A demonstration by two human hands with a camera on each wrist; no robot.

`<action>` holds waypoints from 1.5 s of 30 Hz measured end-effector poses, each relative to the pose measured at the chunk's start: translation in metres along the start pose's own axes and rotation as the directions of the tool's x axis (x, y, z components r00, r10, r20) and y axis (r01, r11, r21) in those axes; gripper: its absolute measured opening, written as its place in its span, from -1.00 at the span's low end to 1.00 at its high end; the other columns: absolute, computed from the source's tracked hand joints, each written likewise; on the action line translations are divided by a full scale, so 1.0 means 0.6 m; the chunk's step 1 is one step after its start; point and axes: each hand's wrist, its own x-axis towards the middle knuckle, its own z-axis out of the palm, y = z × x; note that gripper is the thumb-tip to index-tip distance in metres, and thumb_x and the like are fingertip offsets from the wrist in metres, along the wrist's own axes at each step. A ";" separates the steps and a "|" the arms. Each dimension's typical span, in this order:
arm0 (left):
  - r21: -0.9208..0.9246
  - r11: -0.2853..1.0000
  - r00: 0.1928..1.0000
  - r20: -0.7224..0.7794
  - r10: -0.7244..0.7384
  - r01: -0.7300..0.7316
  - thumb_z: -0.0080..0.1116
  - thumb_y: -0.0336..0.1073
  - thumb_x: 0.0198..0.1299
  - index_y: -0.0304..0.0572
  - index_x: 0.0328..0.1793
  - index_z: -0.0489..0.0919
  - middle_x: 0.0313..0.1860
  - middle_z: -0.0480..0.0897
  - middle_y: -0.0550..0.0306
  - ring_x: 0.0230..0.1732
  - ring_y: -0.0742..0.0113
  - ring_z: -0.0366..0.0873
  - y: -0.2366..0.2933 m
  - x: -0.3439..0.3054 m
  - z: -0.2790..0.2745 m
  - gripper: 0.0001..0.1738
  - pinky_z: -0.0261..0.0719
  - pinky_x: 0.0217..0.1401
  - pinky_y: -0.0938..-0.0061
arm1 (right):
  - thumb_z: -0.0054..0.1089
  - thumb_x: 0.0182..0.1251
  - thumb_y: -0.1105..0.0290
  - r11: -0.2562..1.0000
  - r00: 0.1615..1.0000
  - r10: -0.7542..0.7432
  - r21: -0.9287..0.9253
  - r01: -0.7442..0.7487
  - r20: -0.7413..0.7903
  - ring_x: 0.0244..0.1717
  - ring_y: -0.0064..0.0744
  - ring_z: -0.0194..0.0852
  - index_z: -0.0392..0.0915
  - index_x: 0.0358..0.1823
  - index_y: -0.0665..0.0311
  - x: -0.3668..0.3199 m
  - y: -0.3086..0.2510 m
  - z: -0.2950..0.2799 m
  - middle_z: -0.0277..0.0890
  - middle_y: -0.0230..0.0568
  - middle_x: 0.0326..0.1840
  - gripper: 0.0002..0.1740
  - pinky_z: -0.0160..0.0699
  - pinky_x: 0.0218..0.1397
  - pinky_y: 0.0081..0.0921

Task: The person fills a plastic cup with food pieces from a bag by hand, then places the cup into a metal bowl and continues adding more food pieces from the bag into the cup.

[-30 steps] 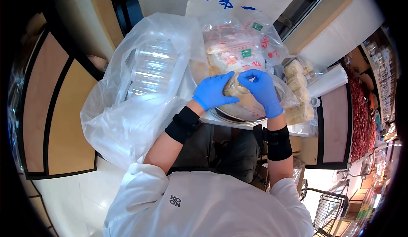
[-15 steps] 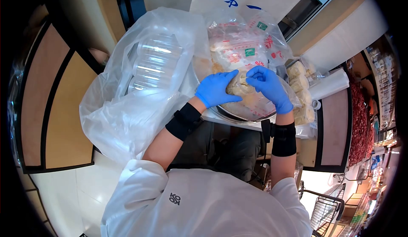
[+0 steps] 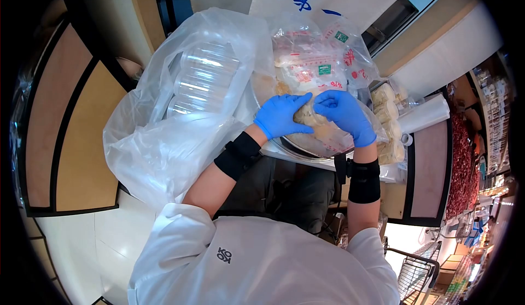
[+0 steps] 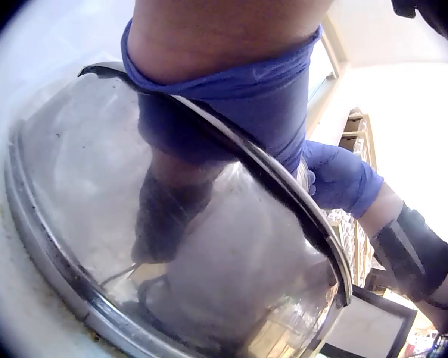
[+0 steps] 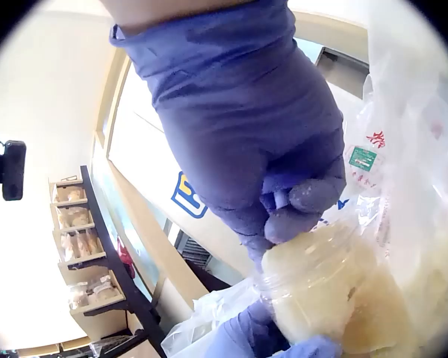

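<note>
Gloved in blue, my left hand (image 3: pixel 283 116) grips the side of a clear round container (image 3: pixel 307 113) of pale food over a metal bowl (image 3: pixel 301 153). The fingers of my right hand (image 3: pixel 347 118) are bent at its top. In the right wrist view, the right hand (image 5: pixel 246 119) has its fingertips against pale food at the mouth of the container (image 5: pixel 306 298), with the left hand (image 5: pixel 243 334) below. The left wrist view shows the bowl's outer wall (image 4: pixel 231 253) under the left hand (image 4: pixel 224 112); what its fingers hold is hidden there.
A large plastic bag (image 3: pixel 164 152) with stacked clear containers (image 3: pixel 205 78) lies on the left. Printed plastic bags (image 3: pixel 314 67) stand behind the bowl. Filled containers (image 3: pixel 389 127) and a white plastic roll (image 3: pixel 424 112) sit at the right.
My right hand's fingertips have lowered slightly onto the container's top. The left hand keeps its grip. The head view has shifted a little.
</note>
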 end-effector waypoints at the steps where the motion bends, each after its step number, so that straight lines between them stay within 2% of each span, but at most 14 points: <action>1: 0.000 1.000 1.000 -0.001 -0.001 0.001 0.31 0.34 -0.12 -0.04 0.41 0.35 0.07 0.59 -0.05 0.03 -0.02 0.56 -0.001 -0.001 0.002 0.01 0.49 0.13 0.25 | 0.36 0.13 0.41 1.000 1.000 0.009 0.030 -0.009 -0.005 -0.43 -0.70 0.47 0.60 -0.24 0.31 -0.001 -0.004 0.001 0.60 -0.38 -0.40 -0.80 0.45 -0.40 -0.71; 5: 0.000 1.000 1.000 0.008 -0.005 0.005 0.32 0.34 -0.13 -0.06 0.41 0.35 0.07 0.60 -0.05 0.02 -0.02 0.57 -0.002 0.000 0.002 0.02 0.49 0.12 0.24 | 0.37 0.13 0.38 0.995 0.995 0.098 -0.024 -0.098 -0.013 -0.49 -0.71 0.42 0.57 -0.23 0.30 -0.004 -0.008 -0.007 0.58 -0.40 -0.43 -0.77 0.42 -0.45 -0.73; 11: 0.013 1.000 0.999 -0.030 0.009 -0.008 0.32 0.35 -0.15 -0.12 0.38 0.38 0.01 0.62 -0.08 -0.04 -0.02 0.59 -0.007 0.001 0.008 0.02 0.52 0.07 0.23 | 0.41 0.10 0.37 0.994 0.996 -0.013 -0.110 0.003 -0.093 -0.51 -0.70 0.41 0.54 -0.27 0.29 0.021 0.031 0.008 0.56 -0.42 -0.45 -0.75 0.40 -0.48 -0.73; 14: 0.048 0.999 0.999 -0.031 -0.012 0.013 0.31 0.36 -0.16 -0.17 0.35 0.40 -0.03 0.63 -0.10 -0.08 -0.02 0.61 -0.007 -0.001 0.008 0.02 0.55 0.02 0.22 | 0.44 0.06 0.37 0.993 0.992 -0.107 0.042 0.110 -0.070 -0.49 -0.70 0.43 0.57 -0.28 0.29 0.022 0.029 0.019 0.56 -0.42 -0.45 -0.75 0.40 -0.45 -0.74; 20: 0.063 0.995 0.995 0.069 -0.078 0.073 0.26 0.39 -0.12 -0.13 0.40 0.36 0.00 0.62 -0.10 -0.05 -0.02 0.59 0.001 0.003 0.000 0.04 0.52 0.06 0.23 | 0.43 0.04 0.38 0.988 0.987 0.124 -0.076 -0.133 -0.106 -0.46 -0.68 0.44 0.64 -0.36 0.30 0.006 -0.011 0.009 0.56 -0.39 -0.50 -0.81 0.43 -0.36 -0.69; 25: 0.079 0.996 0.999 0.022 -0.043 0.041 0.27 0.37 -0.10 -0.14 0.40 0.36 -0.04 0.63 -0.11 -0.09 -0.03 0.60 0.000 0.001 0.002 0.02 0.53 0.03 0.22 | 0.39 -0.02 0.35 0.965 0.989 -0.111 -0.247 0.083 -0.100 -0.54 -0.59 0.44 0.64 -0.50 0.33 0.030 0.010 0.014 0.53 -0.26 -0.60 -0.81 0.42 -0.43 -0.55; 26: 0.083 0.995 0.998 0.030 -0.054 0.051 0.27 0.38 -0.11 -0.14 0.40 0.36 -0.05 0.63 -0.11 -0.09 -0.03 0.60 0.000 0.002 0.001 0.03 0.53 0.03 0.22 | 0.39 -0.02 0.35 0.966 0.988 -0.112 -0.246 0.084 -0.102 -0.54 -0.59 0.44 0.64 -0.50 0.33 0.034 0.018 0.016 0.53 -0.26 -0.60 -0.81 0.42 -0.43 -0.55; 28: 0.087 0.995 0.998 0.039 -0.058 0.054 0.27 0.38 -0.11 -0.14 0.40 0.36 -0.07 0.64 -0.11 -0.09 -0.03 0.60 -0.001 0.003 0.001 0.03 0.54 0.03 0.22 | 0.32 0.02 0.33 0.874 0.978 -0.146 -0.482 0.056 -0.152 -0.55 -0.55 0.44 0.66 -0.45 0.31 0.040 0.016 0.030 0.52 -0.15 -0.60 -0.82 0.44 -0.41 -0.51; 32: 0.063 0.997 0.998 0.034 -0.053 0.051 0.28 0.35 -0.10 -0.19 0.38 0.36 -0.04 0.63 -0.14 -0.08 -0.05 0.60 0.006 0.002 -0.005 0.02 0.53 0.05 0.21 | 0.24 0.07 0.35 0.855 0.982 -0.156 -0.512 0.083 -0.101 -0.55 -0.54 0.45 0.68 -0.42 0.27 0.036 0.006 0.026 0.51 -0.06 -0.57 -0.85 0.47 -0.40 -0.46; 34: 0.064 0.995 0.995 0.065 -0.078 0.074 0.27 0.33 -0.08 -0.24 0.37 0.36 0.00 0.62 -0.15 -0.05 -0.07 0.59 0.012 0.003 -0.011 0.01 0.52 0.08 0.20 | 0.23 0.15 0.33 0.946 0.997 -0.074 -0.317 0.067 -0.011 -0.53 -0.55 0.46 0.68 -0.36 0.30 0.024 -0.009 0.019 0.60 -0.13 -0.50 -0.82 0.47 -0.42 -0.49; 38: 0.029 0.991 0.989 0.053 -0.135 0.134 0.28 0.26 -0.04 -0.19 0.37 0.37 0.05 0.60 -0.15 0.00 -0.10 0.57 0.025 0.002 -0.024 -0.07 0.51 0.10 0.20 | 0.22 0.24 0.32 0.986 0.997 0.064 -0.154 -0.069 -0.042 -0.52 -0.57 0.45 0.67 -0.27 0.34 -0.017 -0.049 0.011 0.63 -0.25 -0.43 -0.79 0.48 -0.43 -0.56; 40: -0.001 0.988 0.986 0.062 -0.155 0.155 0.28 0.23 -0.02 -0.17 0.35 0.39 0.09 0.58 -0.15 0.03 -0.11 0.56 0.025 0.004 -0.023 -0.11 0.51 0.11 0.20 | 0.23 0.29 0.30 0.996 0.976 0.047 -0.064 -0.062 -0.212 -0.49 -0.58 0.47 0.64 -0.23 0.35 -0.027 -0.023 -0.006 0.63 -0.32 -0.36 -0.77 0.48 -0.42 -0.64; 42: 0.013 0.996 0.983 -0.166 0.084 -0.083 0.35 0.22 -0.07 -0.04 0.28 0.45 0.15 0.56 -0.07 0.02 -0.05 0.59 0.010 0.003 -0.006 -0.17 0.53 0.12 0.23 | 0.23 0.29 0.30 0.997 0.965 0.072 0.010 -0.071 -0.253 -0.48 -0.58 0.48 0.64 -0.24 0.35 -0.040 0.004 -0.022 0.63 -0.32 -0.36 -0.78 0.48 -0.41 -0.63; 45: -0.024 0.999 0.989 -0.143 0.030 -0.034 0.37 0.22 -0.08 -0.08 0.16 0.50 0.22 0.53 -0.01 0.08 -0.02 0.58 -0.003 0.000 0.005 -0.25 0.54 0.14 0.26 | 0.21 0.29 0.29 0.994 0.946 0.089 0.091 -0.063 -0.312 -0.47 -0.60 0.50 0.63 -0.28 0.35 -0.058 0.048 -0.035 0.63 -0.32 -0.38 -0.77 0.50 -0.40 -0.61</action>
